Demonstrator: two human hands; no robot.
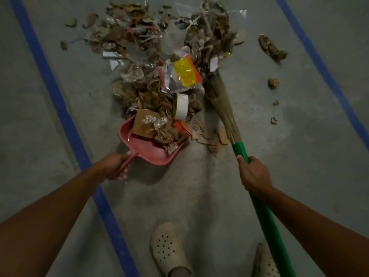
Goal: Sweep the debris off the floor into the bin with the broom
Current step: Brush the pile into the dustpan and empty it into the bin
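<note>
Left hand [114, 165]: is being kept wrapped around the handle of the pink dustpan [148, 145], whose lip is being pressed against the pile.
Right hand [253, 173]: is being kept clenched on the green handle of the broom [223, 100], just below the bristles.
Debris [159, 62]: is being judged light, loose, easily scattered; some is already lying in the pan.
Strays [272, 48]: are lying apart to the right.
Open room: bare floor [199, 196] is being bounded by blue tape lines [65, 116].
Bin: is not being shown.

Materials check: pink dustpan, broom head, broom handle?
Pink dustpan: looks like moulded plastic, smooth with a dull sheen and a rounded one-piece rim. Broom head: a bundle of thin tan fibres, probably dried grass or similar plant stalks. Broom handle: glossy, even green, likely plastic or a plastic sleeve; the core is not visible.
</note>
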